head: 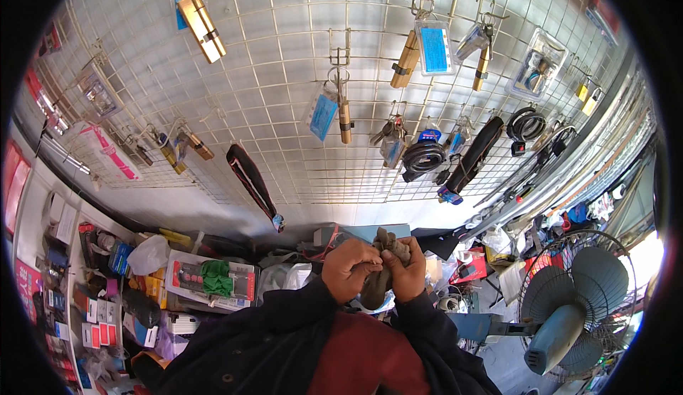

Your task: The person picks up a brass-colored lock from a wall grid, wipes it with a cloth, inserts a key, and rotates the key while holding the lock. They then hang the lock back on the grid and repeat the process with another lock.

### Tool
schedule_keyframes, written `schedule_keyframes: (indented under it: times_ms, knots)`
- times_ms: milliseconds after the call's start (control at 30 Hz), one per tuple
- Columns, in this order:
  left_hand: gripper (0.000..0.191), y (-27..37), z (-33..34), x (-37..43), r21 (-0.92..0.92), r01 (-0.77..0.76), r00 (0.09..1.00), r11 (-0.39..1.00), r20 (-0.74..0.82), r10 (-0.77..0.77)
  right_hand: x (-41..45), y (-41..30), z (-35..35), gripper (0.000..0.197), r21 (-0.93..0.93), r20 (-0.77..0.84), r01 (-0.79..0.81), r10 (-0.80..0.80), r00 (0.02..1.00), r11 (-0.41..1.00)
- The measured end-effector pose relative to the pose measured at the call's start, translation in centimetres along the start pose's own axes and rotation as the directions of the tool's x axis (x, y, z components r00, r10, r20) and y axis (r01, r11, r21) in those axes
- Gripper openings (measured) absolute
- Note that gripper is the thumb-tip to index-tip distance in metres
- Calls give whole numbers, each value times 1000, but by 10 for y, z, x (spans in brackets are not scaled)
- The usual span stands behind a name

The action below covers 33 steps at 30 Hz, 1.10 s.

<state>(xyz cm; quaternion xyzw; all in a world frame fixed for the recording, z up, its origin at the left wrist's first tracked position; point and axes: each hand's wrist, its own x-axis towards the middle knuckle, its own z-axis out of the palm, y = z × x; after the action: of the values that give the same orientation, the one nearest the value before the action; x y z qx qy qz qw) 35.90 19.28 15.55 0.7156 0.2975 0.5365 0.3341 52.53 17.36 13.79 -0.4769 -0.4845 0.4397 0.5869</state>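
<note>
A bundled brown-grey cloth (378,285), perhaps a glove or a rag, is held up in front of my chest. My left hand (349,268) pinches its side with bent fingers. Around its upper right part my right hand (408,269) is closed, with the thumb lying over the fabric. Folds of the cloth stick up between the two hands, and its rounded lower end hangs below them. Whether anything is inside the cloth cannot be told.
A wire grid (299,37) ahead bears brass lock cylinders (203,27), coiled cable locks (424,157) and packets. A box with green cloth (216,277) lies at left beside crowded shelves. A fan (555,336) stands close at right.
</note>
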Motion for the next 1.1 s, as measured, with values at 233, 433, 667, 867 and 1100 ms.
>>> schedule_keyframes:
  times_ms: [233,433,667,867,1100]
  knots:
    - [11,-13,-21,2,24,-204,960,979,201,195,12,22,12,18,221,-273,-61,122,954,973]
    - [10,-16,-38,2,-66,-48,987,997,150,58,3,16,8,33,531,-104,-85,164,981,843]
    - [14,-19,-52,1,122,-110,980,986,176,87,-18,18,48,40,729,313,-405,257,914,551]
    - [11,-17,-63,3,-134,-32,974,990,217,61,-20,16,53,44,778,435,-498,243,867,382]
    - [13,-21,-76,11,-72,-101,858,992,499,124,-22,28,64,49,653,358,-428,243,901,625]
